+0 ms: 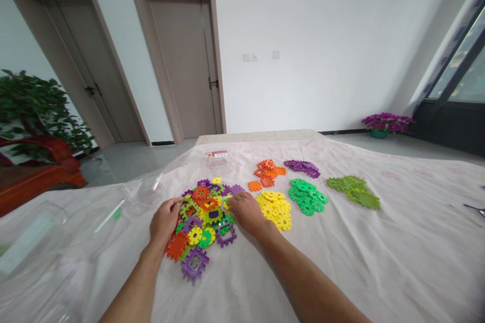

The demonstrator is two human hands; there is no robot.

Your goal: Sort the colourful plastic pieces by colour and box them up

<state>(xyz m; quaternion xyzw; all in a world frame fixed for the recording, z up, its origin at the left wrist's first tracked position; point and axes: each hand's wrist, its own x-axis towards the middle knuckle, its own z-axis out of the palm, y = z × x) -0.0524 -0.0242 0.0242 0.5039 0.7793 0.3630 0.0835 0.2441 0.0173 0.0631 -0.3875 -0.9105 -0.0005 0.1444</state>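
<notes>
A mixed heap of plastic interlocking pieces (204, 217) lies on the cloth between my hands, with square toothed pieces and round flower-shaped discs in several colours. At the heap's left edge, my left hand (163, 219) rests with its fingers stretched against the pieces, holding none that shows. My right hand (247, 213) reaches in from the right, its fingertips closed at a yellow flower-shaped disc (227, 203); its thumb is hidden. Nearest to that hand is a pile of yellow discs (276, 209). A purple square frame (194, 263) lies at the heap's front.
Sorted beyond are green discs (307, 197), orange squares (267, 169), purple pieces (303, 166) and olive-green squares (354, 191). Clear plastic containers (34, 242) occupy the table's left side. A labelled clear package (216, 155) lies toward the back. Thin sticks (465, 214) lie far right.
</notes>
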